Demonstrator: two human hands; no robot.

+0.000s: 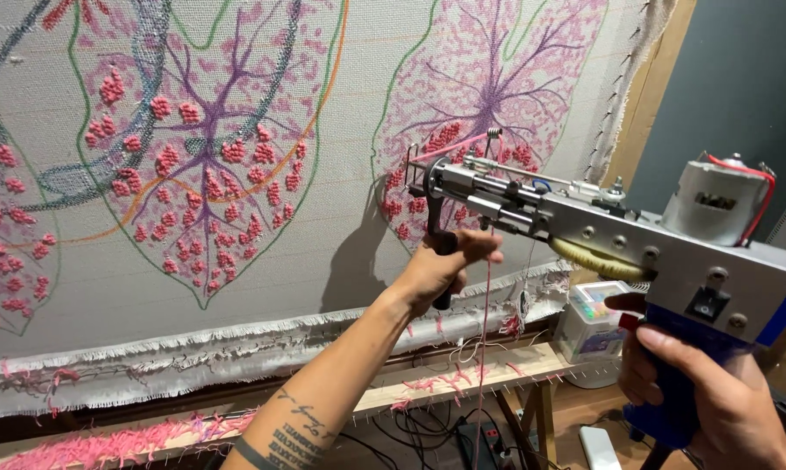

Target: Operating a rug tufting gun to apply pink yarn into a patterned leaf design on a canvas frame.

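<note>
While the grey metal tufting gun with a blue plastic handle [619, 235] is being held up to the stretched cream cloth with pink and purple leaf shapes [236, 174], its needle tip is being pressed against the leaf on the right side. The blue handle is being gripped by the right hand [715, 392], with all fingers curled tight around it and one finger resting by the red trigger. The black front grip under the gun's nose is being squeezed by the left hand [445, 265], fingers closed around it.

A thin pink yarn strand [483, 348] is hanging down from the gun, just beside the left hand. It could be snagged by the fingers or the wooden frame rail [463, 374] below, and the yarn could be pulled out of the needle. If the gun is being tilted or pushed too softly, the loops may not be caught and a hole could be torn in the cloth. The left fingers are being kept close to the moving front parts, so they could be pinched.
</note>
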